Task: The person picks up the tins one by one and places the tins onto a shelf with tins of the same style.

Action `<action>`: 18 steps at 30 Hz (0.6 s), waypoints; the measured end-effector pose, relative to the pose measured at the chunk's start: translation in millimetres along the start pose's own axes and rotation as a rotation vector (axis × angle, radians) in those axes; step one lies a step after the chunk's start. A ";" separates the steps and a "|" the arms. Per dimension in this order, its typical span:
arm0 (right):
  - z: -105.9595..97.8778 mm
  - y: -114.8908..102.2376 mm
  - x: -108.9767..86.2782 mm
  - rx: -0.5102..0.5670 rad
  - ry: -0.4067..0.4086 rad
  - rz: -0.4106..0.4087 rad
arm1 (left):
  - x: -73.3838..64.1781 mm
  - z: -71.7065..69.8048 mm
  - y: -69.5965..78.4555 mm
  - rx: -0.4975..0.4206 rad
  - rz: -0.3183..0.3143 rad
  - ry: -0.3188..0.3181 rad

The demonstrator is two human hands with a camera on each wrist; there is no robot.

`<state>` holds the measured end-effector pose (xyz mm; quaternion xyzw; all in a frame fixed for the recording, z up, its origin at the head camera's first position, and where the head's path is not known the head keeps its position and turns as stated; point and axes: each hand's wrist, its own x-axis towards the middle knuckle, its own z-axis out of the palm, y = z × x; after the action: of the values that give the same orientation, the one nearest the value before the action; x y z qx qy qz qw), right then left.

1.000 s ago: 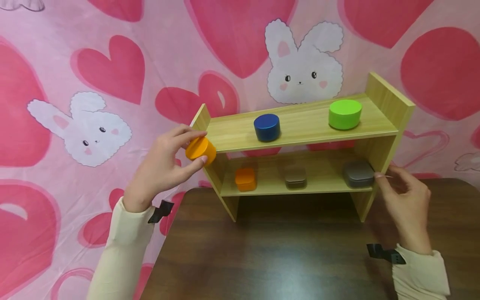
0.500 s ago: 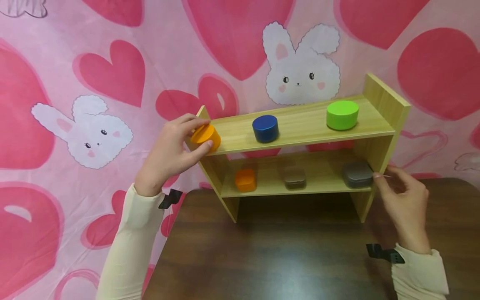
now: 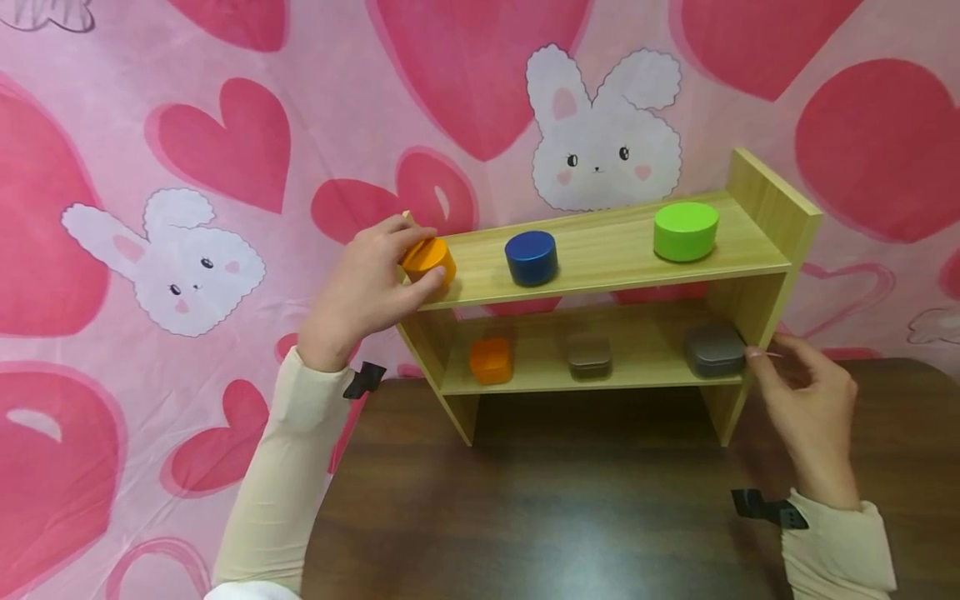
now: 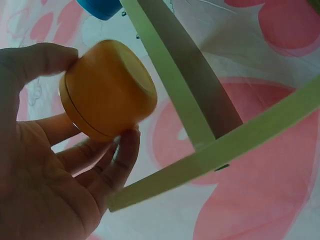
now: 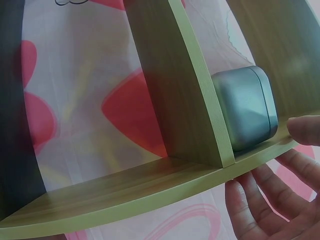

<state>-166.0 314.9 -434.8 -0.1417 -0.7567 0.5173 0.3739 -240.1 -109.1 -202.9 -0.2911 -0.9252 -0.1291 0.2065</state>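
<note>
My left hand (image 3: 367,279) pinches a round orange tin (image 3: 430,260) between thumb and fingers, over the left end of the upper board of a two-tier wooden shelf (image 3: 607,250). In the left wrist view the tin (image 4: 107,90) is tilted, beside the board's edge. My right hand (image 3: 813,408) holds the shelf's right side panel; in the right wrist view the thumb lies at its edge and the fingers (image 5: 272,192) along its outer face. Just inside that panel is a dark grey tin (image 3: 715,350) on the lower board.
A round blue tin (image 3: 532,258) and a light green oval tin (image 3: 686,232) stand on the upper board. Below are an orange square tin (image 3: 491,360) and a small grey-brown tin (image 3: 590,357). The shelf stands on a dark wooden table (image 3: 570,500) before a pink heart-and-rabbit backdrop (image 3: 480,75).
My left hand has carried the round orange tin rightward and slightly up, from outside the shelf's left end to over the upper board. The right hand stays at the side panel.
</note>
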 end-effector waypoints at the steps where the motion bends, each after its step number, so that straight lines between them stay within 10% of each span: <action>1: 0.3 -0.2 0.1 0.000 -0.002 0.001 | 1.0 0.8 0.2 0.008 -0.001 0.006; 18: -0.1 -1.6 -0.8 0.021 -0.005 0.007 | 14.5 10.8 -0.3 0.033 0.006 -0.064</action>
<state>-165.0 313.8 -433.7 -0.1391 -0.7517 0.5268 0.3715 -254.4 -98.4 -205.8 -0.2945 -0.9324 -0.1040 0.1819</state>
